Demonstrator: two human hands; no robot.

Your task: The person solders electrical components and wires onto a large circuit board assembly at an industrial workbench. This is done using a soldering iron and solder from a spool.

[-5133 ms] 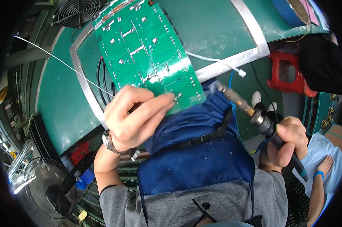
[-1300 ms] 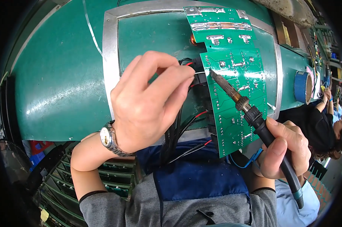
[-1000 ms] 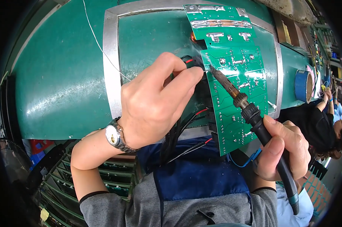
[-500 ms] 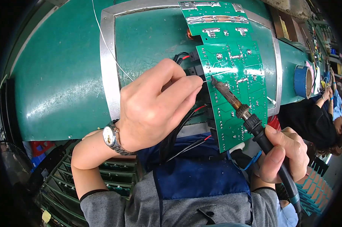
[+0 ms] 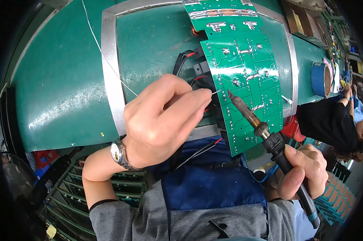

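Observation:
A thin solder wire (image 5: 119, 76) runs into my left hand (image 5: 161, 120), whose thumb and fingers pinch it. Its short end points at the left edge of a green circuit board (image 5: 239, 44), solder side up. My right hand (image 5: 306, 170) is closed round the black handle of a soldering iron (image 5: 247, 112). The iron's dark tip is over the row of joints beside the wire's end; whether it touches the board I cannot tell. Black parts and red and black leads (image 5: 182, 62) stick out from under the board's left side.
The board lies over a metal frame (image 5: 110, 60) on a green bench top (image 5: 65, 80). A blue tape roll (image 5: 320, 79) stands at the right. Slotted green racks (image 5: 75, 201) are below left. Another person in black (image 5: 326, 124) is at the far right.
The board has shifted slightly away and to the left. Both hands, with the wire end and iron tip, have moved a little nearer to me along the board's left edge.

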